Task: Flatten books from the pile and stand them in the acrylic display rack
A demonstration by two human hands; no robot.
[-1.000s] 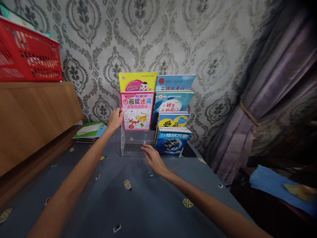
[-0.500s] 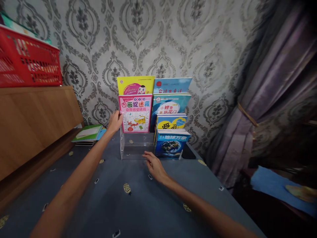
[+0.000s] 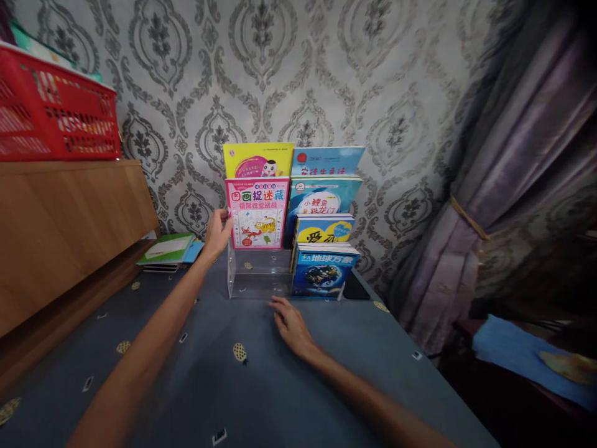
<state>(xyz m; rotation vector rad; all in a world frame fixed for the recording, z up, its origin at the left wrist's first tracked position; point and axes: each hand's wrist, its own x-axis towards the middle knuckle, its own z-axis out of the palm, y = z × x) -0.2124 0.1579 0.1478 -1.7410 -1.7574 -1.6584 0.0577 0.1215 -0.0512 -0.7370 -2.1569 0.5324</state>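
My left hand [image 3: 218,231] is at the left edge of a pink picture book [image 3: 259,214], its fingers curled against the cover's side. That book stands upright in a clear acrylic rack [image 3: 261,286], in front of a yellow book [image 3: 256,158]. Just before the rack's front edge, my right hand [image 3: 291,326] hovers low with fingers apart and nothing in them. On the rack's right side, several books stand in tiers: a light blue one [image 3: 326,158], a teal one [image 3: 326,196], a yellow-and-blue one [image 3: 325,230] and a dark blue earth book [image 3: 324,274] at the front.
Flat books with a green cover [image 3: 166,249] lie at left beside a wooden cabinet [image 3: 69,218], which bears a red basket [image 3: 79,124]. A dark flat object [image 3: 357,288] lies right of the rack. A grey-purple curtain [image 3: 448,274] hangs at right, beyond the table [image 3: 298,398].
My right hand has drawn back slightly from the rack's front, toward me. My left hand stays at the pink book's edge. The view has shifted a little.
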